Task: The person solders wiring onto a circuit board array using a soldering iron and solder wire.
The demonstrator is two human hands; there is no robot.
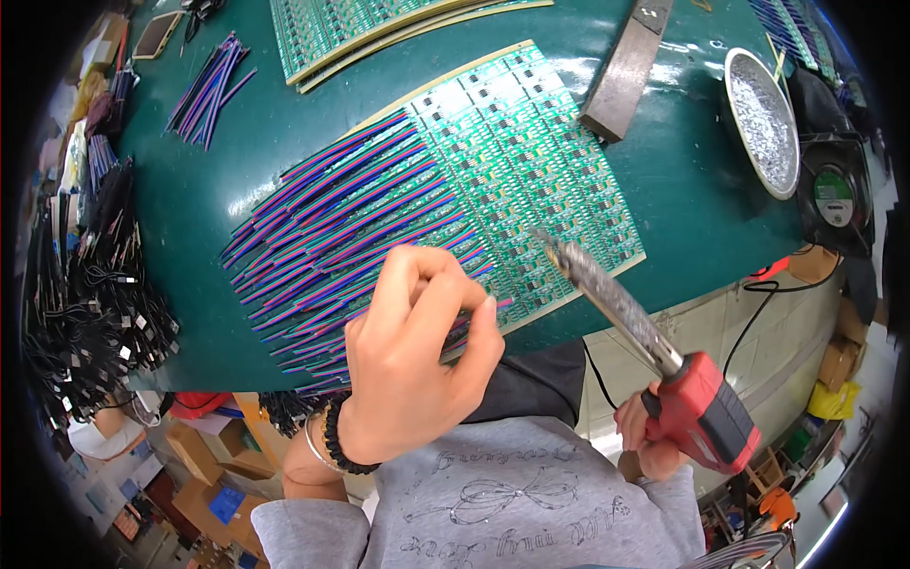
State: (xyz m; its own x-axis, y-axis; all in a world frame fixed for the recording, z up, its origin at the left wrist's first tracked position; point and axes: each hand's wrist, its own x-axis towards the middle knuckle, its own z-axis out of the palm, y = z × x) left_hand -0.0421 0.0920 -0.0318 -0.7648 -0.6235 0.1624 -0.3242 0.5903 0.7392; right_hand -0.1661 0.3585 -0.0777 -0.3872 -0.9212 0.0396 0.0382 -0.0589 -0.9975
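Note:
My left hand [412, 351] is closed in a pinch over the near edge of a panel of green circuit boards [531, 161]. The end of a coloured ribbon wire [505, 303] sticks out beside its thumb. Many such ribbon wires [351, 199] lie in rows across the left part of the panel, their ends along the boards. In my right hand [649, 441] is a red and black soldering gun [711, 412], its long metal barrel slanting up and left. The tip hangs over the boards; whether it touches them I cannot tell.
A dark metal bar [626, 76] lies right of the panel, and a round bowl of silvery bits [761, 123] beyond it. More board panels [351, 38] are stacked at the back. Loose wires [210, 90] lie back left, near a heap of black cables [95, 294].

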